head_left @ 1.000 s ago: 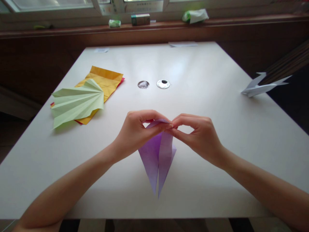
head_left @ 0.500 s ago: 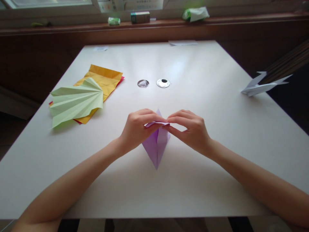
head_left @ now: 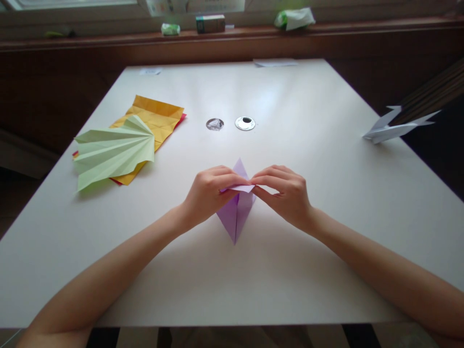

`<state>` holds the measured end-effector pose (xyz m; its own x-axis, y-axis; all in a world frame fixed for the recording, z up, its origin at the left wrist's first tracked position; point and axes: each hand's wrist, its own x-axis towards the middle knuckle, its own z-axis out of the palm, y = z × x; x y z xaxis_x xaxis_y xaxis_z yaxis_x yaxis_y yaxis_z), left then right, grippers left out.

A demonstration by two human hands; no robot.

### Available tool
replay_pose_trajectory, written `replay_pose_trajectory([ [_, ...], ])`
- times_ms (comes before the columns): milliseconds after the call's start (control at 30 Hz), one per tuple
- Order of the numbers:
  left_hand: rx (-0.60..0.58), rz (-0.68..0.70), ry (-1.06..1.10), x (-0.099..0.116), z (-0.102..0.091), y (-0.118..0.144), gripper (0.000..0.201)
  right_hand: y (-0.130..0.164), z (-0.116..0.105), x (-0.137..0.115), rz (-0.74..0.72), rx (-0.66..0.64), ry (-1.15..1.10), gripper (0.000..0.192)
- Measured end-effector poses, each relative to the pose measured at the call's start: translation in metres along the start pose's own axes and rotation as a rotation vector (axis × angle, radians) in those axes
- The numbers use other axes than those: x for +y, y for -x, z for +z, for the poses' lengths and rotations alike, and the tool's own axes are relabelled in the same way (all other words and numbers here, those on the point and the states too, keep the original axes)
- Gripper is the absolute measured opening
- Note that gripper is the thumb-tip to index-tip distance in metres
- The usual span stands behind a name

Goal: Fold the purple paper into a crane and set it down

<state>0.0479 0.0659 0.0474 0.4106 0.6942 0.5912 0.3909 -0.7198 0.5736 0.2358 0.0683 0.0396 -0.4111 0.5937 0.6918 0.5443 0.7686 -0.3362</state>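
Note:
A folded sheet of purple origami paper [head_left: 235, 220] is held just over the middle of the white table [head_left: 232, 280]. One of its points faces me and another points away, past my fingers. My left hand [head_left: 213, 191] pinches the paper from the left, with the thumb under a raised flap and the fingers on top. From the right, my right hand [head_left: 284, 193] has thumb and fingertips closed on the edge of that same flap. The fingertips of both hands nearly meet there and hide part of the folds.
At left lie a pleated pale green paper [head_left: 116, 152] and a creased yellow paper [head_left: 155, 118], with red paper [head_left: 183, 117] beneath. A white folded paper bird [head_left: 391, 128] stands at the right edge. Two round holes [head_left: 245, 123] pierce the table. Small packets [head_left: 295, 19] line the sill.
The near point of the purple paper has drawn back from me, and more of its far point shows. The flap between my hands now lies flatter. Both hands keep their grip.

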Motion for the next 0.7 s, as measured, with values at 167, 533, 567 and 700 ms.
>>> replay_pose_trajectory([
  [167, 0.046, -0.005, 0.009, -0.0013, -0.0016, -0.0004, 0.012, 0.0019, 0.0034, 0.0037, 0.009, -0.005, -0.023, 0.003],
  [533, 0.063, -0.028, 0.034, 0.0014, -0.0038, -0.0026, 0.008, 0.0042, 0.0056, 0.0045, 0.045, 0.005, -0.012, 0.004],
  [567, 0.073, -0.031, 0.035, 0.0012, -0.0040, -0.0027, 0.008, 0.0043, 0.0061, 0.0048, 0.062, -0.002, -0.018, 0.003],
  [700, 0.069, -0.030, 0.025, -0.0004, -0.0039, -0.0020, 0.011, 0.0049, 0.0065, 0.0059, 0.091, -0.020, -0.029, 0.004],
])
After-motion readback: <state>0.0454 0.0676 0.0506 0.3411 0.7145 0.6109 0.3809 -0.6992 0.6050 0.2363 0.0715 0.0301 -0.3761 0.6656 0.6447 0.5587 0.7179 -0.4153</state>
